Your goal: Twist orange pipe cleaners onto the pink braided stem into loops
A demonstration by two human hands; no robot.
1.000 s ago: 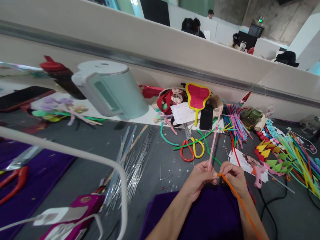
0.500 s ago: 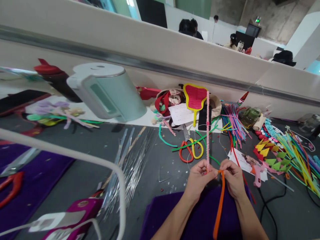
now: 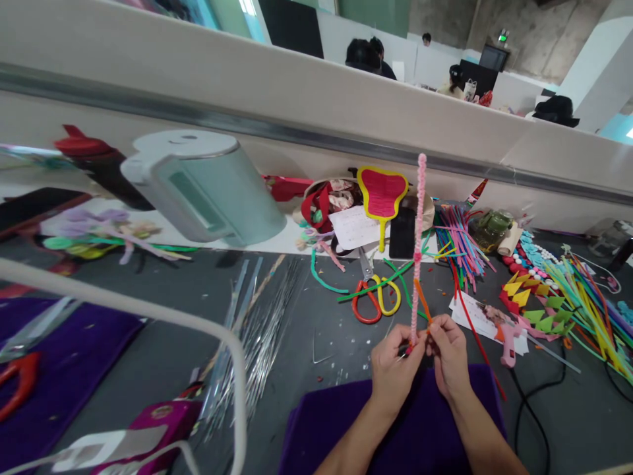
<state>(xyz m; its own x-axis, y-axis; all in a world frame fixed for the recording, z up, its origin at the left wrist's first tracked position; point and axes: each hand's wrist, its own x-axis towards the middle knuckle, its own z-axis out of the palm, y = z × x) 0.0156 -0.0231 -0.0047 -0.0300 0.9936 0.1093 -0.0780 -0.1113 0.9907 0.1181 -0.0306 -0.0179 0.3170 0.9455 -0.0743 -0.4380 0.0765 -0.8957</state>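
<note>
A pink fuzzy stem (image 3: 420, 204) stands upright out of my left hand (image 3: 395, 363), whose fingers are closed round its lower end. My right hand (image 3: 449, 353) pinches an orange strip (image 3: 423, 300) close beside my left fingertips. The strip's upper part slants up and left toward the stem. Both hands are over a folded purple cloth (image 3: 336, 422). Beyond them lie scissors (image 3: 366, 305) with one red and one yellow handle, next to green stems (image 3: 356, 291).
Thin silver wires (image 3: 267, 336) lie left of the hands. A pale kettle (image 3: 208, 191) stands at the back left. A pink glue gun (image 3: 508, 343) and bundled coloured stems (image 3: 462, 244) are on the right. A white cable (image 3: 240, 369) crosses the near left.
The orange strip hung down from my fingers before; now it points upward beside the pink stem. The pink stem has shifted slightly right and reaches higher in view.
</note>
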